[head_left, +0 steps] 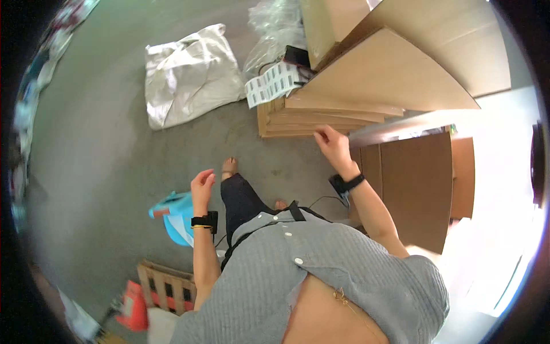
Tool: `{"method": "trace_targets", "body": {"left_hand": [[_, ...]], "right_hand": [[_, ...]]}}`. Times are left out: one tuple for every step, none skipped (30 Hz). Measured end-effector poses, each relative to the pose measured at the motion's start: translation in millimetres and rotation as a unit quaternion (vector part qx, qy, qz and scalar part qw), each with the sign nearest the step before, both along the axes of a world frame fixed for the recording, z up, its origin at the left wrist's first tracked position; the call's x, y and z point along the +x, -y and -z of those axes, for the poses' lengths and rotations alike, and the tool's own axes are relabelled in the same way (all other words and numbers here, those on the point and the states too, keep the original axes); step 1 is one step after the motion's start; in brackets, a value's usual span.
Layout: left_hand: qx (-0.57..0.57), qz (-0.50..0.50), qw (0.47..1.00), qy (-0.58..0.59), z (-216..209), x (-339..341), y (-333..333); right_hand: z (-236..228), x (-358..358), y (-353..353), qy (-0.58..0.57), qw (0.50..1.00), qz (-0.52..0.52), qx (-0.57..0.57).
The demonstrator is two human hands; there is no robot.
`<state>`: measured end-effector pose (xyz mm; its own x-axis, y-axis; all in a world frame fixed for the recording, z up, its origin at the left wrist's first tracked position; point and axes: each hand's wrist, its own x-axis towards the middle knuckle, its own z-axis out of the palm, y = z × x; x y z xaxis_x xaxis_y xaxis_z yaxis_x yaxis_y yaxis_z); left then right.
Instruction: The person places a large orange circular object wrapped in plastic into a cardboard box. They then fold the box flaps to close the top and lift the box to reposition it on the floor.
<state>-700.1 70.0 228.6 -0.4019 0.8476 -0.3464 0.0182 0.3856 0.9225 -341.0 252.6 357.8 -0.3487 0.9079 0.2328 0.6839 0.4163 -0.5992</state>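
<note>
My left hand (203,184) hangs in the air left of my dark trouser leg, fingers loosely bent and a little apart, with nothing seen in it. Beneath it on the floor is a light blue plastic thing (179,218), partly covered by my wrist. My right hand (334,148) is held up near the lower edge of a stack of flattened cardboard (309,123). Its fingers are half curled, with a gap to the thumb, and nothing shows between them. A black band is on each wrist.
A silvery white folded sack (192,77) lies on the grey floor. Clear plastic wrap (275,28), a sheet of labels (272,84) and a dark phone-like device (297,56) are by the cardboard. A brown carton (415,183) stands right, a wooden pallet (166,286) lower left.
</note>
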Motion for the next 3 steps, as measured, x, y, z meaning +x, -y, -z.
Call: {"method": "trace_targets", "body": {"left_hand": [[0.021, 0.032, 0.999, 0.015, -6, -9, -31], [0.037, 0.063, 0.997, 0.030, -15, -15, -56], [0.047, 0.110, 0.992, 0.024, -31, -21, -84]], "right_hand": [[-11, -25, -16, 0.032, 0.998, -0.002, 0.048], [-21, -50, -30, 0.071, 0.996, 0.009, 0.045], [-32, -74, -46, 0.111, 0.993, 0.021, 0.042]]}}
